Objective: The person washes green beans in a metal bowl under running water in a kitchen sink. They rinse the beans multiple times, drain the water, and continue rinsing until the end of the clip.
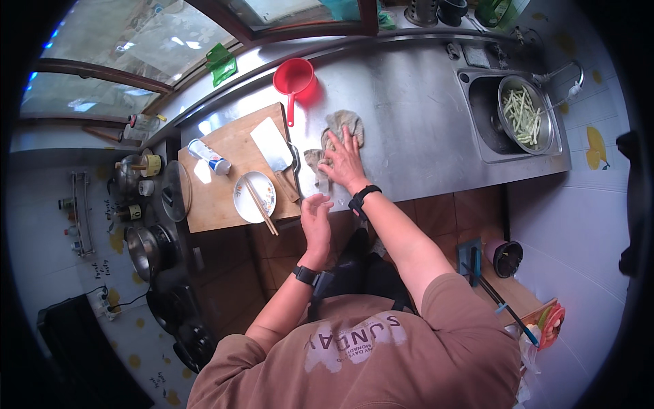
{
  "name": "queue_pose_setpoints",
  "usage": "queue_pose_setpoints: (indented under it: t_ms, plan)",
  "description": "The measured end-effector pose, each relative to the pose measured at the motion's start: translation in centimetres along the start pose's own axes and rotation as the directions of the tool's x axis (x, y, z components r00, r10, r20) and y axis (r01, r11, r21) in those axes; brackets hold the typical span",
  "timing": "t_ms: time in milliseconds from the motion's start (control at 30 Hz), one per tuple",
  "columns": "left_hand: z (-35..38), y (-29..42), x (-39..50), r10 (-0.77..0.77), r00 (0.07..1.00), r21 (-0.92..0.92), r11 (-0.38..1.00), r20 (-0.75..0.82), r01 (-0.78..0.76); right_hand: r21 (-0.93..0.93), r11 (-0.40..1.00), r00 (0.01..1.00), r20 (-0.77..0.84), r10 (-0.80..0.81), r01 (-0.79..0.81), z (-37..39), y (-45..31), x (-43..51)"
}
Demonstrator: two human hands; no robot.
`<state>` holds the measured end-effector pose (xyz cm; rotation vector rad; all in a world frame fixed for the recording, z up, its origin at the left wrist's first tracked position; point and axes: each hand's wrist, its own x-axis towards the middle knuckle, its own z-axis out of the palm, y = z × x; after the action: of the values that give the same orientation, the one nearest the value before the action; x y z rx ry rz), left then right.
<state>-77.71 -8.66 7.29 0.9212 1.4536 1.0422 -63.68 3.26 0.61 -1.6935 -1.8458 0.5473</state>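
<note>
My right hand point(346, 161) presses with spread fingers on a crumpled, brownish dishcloth point(343, 121) on the stainless steel countertop point(409, 117). Near the counter's front edge my left hand point(316, 220) is raised with its fingers loosely bent, holding nothing. To its left lies a wooden cutting board point(219, 207). On the board are a cleaver point(273, 145), a blue-and-white cylindrical container point(209, 156) on its side, and a white floral plate point(244, 204). A pair of wooden chopsticks point(259, 202) rests across the plate. Beyond the cloth sits a red plastic ladle point(295, 76).
In the sink point(483, 122) at the right, a metal bowl point(544, 138) holds cut green beans point(522, 115) beneath the faucet point(577, 76). A glass lid point(174, 191) leans at the board's left edge. Left of it stand a steel pot point(145, 250) and the stove point(179, 317).
</note>
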Motion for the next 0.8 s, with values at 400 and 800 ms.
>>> queue_pose_setpoints:
  t_ms: [400, 800]
  plan:
    - [-4.6, -1.4, 7.5, 0.223, 0.971, 0.849, 0.525, -0.083, -0.049, -0.046, 0.998, 0.993, 0.107, 0.040, -0.035, -8.4, 3.1, -10.9]
    - [-4.2, 2.8, 19.4, 0.158, 0.948, 0.747, 0.656, -0.278, 0.109, 0.177, 0.962, 0.879, 0.397, -0.264, 0.209, -5.8, 1.3, 0.7]
